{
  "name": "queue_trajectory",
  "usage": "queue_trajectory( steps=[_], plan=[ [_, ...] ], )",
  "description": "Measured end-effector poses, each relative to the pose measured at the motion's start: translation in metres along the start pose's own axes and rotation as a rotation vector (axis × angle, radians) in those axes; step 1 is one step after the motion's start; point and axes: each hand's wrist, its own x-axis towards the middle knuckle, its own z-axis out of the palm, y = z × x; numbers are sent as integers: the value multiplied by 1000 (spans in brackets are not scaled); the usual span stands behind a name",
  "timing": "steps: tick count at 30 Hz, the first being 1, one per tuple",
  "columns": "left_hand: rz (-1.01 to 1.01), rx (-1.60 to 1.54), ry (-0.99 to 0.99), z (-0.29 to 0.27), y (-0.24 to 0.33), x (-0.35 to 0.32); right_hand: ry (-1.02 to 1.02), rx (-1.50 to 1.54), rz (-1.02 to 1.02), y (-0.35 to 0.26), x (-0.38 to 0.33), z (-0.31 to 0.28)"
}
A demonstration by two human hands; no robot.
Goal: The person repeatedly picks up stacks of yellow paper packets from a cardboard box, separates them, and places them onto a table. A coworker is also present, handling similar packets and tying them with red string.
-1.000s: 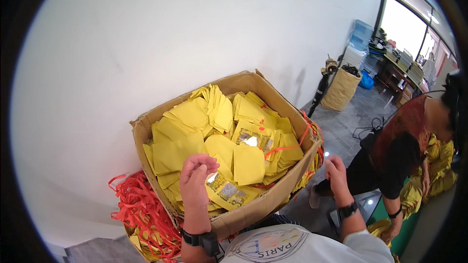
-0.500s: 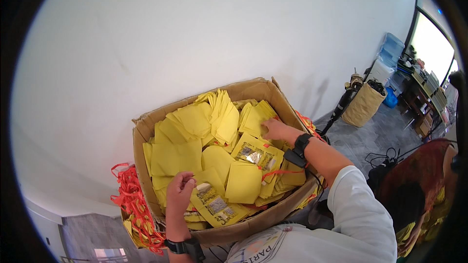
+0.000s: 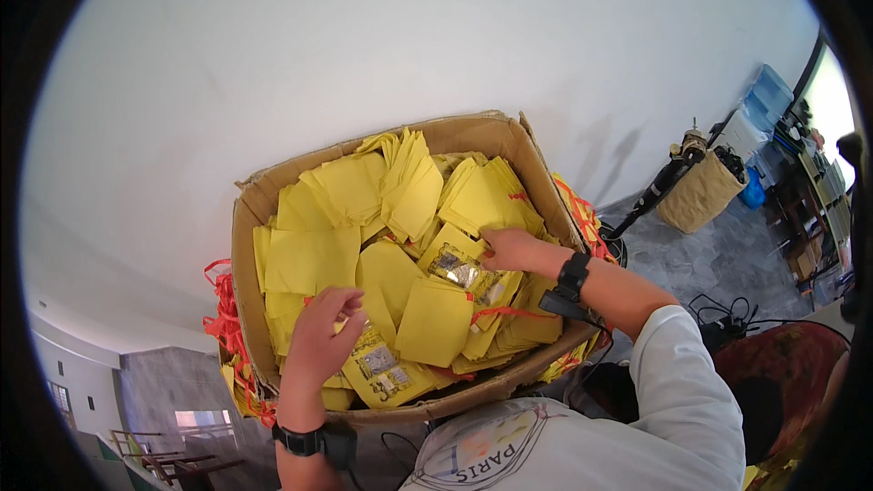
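Note:
A large open cardboard box (image 3: 247,264) is heaped with flat yellow packets (image 3: 314,259). My left hand (image 3: 323,332) hovers over the near left part of the heap, fingers loosely bent, thumb apart, nothing in it. Just beside it lies a printed yellow packet with silvery windows (image 3: 382,365). Toward the right side, my right hand (image 3: 511,250) reaches down to the upper corner of another printed packet with a shiny silver window (image 3: 452,270). Its fingers are bent together there; whatever lies between the fingertips is hidden. A red ribbon (image 3: 496,312) runs across packets below that wrist.
Red ribbons (image 3: 223,314) hang outside the box on the left, with more (image 3: 591,218) on the right. A white wall (image 3: 364,55) rises behind. To the right are a tan bag (image 3: 702,195), a black stand (image 3: 659,186) and a cable (image 3: 727,309) on the floor.
My right hand has come nearer across the heap, from a stack of plain packets to the printed packet's corner. My left hand stays over the same area, its thumb more apart. The view has shifted slightly.

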Motion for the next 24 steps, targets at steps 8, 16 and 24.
queue_trajectory(
  steps=[8,16,24],
  plan=[
    [-51,396,-373,77,0,46,-126,178,85,-16,-16,3],
    [-293,103,-606,109,-37,38,114,264,33,-17,-33,12],
    [-90,144,-391,111,-15,42,451,168,-144,-36,-58,-2]
  ],
)
